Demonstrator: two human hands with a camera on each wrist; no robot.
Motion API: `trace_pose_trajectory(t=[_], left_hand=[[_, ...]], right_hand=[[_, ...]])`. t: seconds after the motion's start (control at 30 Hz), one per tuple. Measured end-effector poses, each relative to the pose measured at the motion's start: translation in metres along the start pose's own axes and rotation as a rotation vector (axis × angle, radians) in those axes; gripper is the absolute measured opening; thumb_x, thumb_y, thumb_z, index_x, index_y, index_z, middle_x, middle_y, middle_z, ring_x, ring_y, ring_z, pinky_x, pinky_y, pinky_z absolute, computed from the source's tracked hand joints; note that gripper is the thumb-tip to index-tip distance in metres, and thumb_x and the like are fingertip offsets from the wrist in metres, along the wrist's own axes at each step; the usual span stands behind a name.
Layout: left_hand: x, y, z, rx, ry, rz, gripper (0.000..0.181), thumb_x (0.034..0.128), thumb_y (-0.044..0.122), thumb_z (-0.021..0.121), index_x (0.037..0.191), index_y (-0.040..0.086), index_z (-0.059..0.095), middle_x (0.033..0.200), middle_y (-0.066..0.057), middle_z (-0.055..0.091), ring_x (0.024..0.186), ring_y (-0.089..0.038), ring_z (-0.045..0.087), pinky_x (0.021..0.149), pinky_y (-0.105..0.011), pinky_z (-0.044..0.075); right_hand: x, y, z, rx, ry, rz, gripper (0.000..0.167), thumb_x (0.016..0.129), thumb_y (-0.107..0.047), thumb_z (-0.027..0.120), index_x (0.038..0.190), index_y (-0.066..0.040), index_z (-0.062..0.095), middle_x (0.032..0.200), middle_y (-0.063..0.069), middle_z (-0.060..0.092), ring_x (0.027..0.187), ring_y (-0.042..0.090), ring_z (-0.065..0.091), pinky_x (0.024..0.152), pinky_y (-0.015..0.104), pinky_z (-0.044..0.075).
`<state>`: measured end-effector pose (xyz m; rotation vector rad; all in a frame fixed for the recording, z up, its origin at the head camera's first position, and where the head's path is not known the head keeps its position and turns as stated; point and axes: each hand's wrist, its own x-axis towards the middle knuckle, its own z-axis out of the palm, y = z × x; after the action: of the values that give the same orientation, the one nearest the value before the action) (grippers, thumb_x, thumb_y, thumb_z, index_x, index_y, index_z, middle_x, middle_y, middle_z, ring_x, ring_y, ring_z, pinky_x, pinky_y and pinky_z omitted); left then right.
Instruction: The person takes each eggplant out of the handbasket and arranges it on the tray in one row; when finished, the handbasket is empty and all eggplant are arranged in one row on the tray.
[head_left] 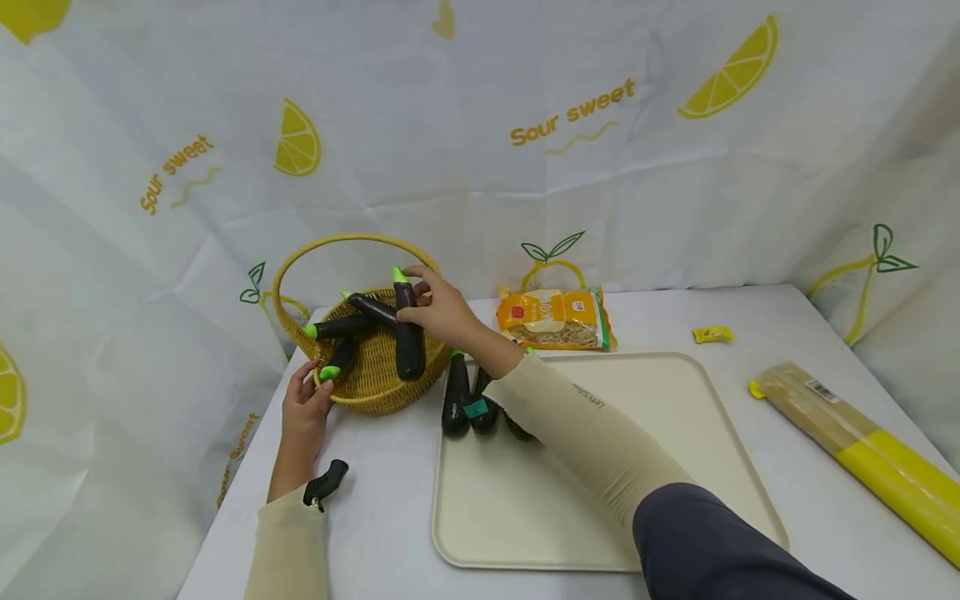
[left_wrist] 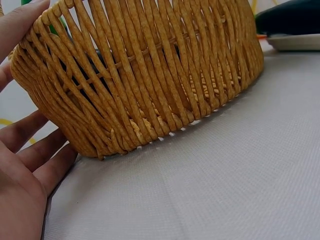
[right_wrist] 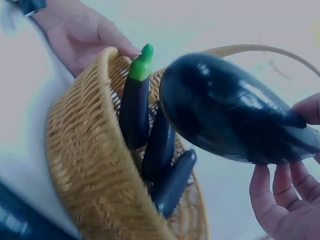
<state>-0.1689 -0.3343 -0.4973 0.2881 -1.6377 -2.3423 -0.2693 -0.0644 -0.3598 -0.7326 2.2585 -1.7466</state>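
Over the wicker basket [head_left: 382,393], my right hand [head_left: 442,315] holds a dark eggplant [head_left: 410,346] near its green stem end, thumb opposite the fingers. The right wrist view shows that eggplant [right_wrist: 215,107] large, its blunt end above the basket. My left hand [head_left: 303,417] grips the basket's left side; in the left wrist view the thumb is at the rim and the fingers lie against the woven wall [left_wrist: 150,75]. Inside are three eggplants, one [right_wrist: 135,107] standing against the rim close to my left thumb.
Right of the basket, a beige tray [head_left: 555,517] bears more eggplants [head_left: 455,396], partly hidden by my right sleeve. Behind it lies an orange food packet [head_left: 555,319]. A small yellow packet [head_left: 712,334] and a long yellow-ended package [head_left: 862,450] lie to the right.
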Motion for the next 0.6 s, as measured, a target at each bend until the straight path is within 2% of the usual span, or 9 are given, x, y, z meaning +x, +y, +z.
trace_pose_trajectory(t=[0.13, 0.27, 0.6], left_hand=[[0.002, 0.001, -0.001, -0.006, 0.003, -0.016, 0.05, 0.0942, 0.003, 0.062, 0.139, 0.016, 0.044, 0.133, -0.007, 0.049, 0.114, -0.016, 0.053, 0.094, -0.025, 0.046], [0.002, 0.002, -0.002, 0.006, 0.009, -0.013, 0.051, 0.0938, 0.004, 0.063, 0.14, 0.016, 0.044, 0.134, -0.008, 0.048, 0.116, -0.016, 0.052, 0.095, -0.025, 0.045], [-0.001, 0.002, 0.001, 0.004, -0.02, -0.006, 0.051, 0.0935, 0.004, 0.064, 0.139, 0.016, 0.045, 0.129, -0.003, 0.052, 0.112, -0.013, 0.055, 0.092, -0.024, 0.047]], right_hand=[[-0.021, 0.008, -0.019, -0.019, 0.017, 0.004, 0.061, 0.09, -0.018, 0.069, 0.144, -0.023, 0.041, 0.114, 0.006, 0.05, 0.089, 0.023, 0.054, 0.067, 0.034, 0.05], [-0.04, 0.021, -0.039, -0.01, 0.049, 0.015, 0.06, 0.089, -0.018, 0.07, 0.142, -0.02, 0.043, 0.115, 0.007, 0.053, 0.09, 0.024, 0.056, 0.069, 0.035, 0.052], [-0.098, 0.061, -0.098, -0.09, 0.112, 0.151, 0.062, 0.089, -0.017, 0.069, 0.144, -0.016, 0.041, 0.123, 0.013, 0.05, 0.098, 0.03, 0.054, 0.076, 0.038, 0.052]])
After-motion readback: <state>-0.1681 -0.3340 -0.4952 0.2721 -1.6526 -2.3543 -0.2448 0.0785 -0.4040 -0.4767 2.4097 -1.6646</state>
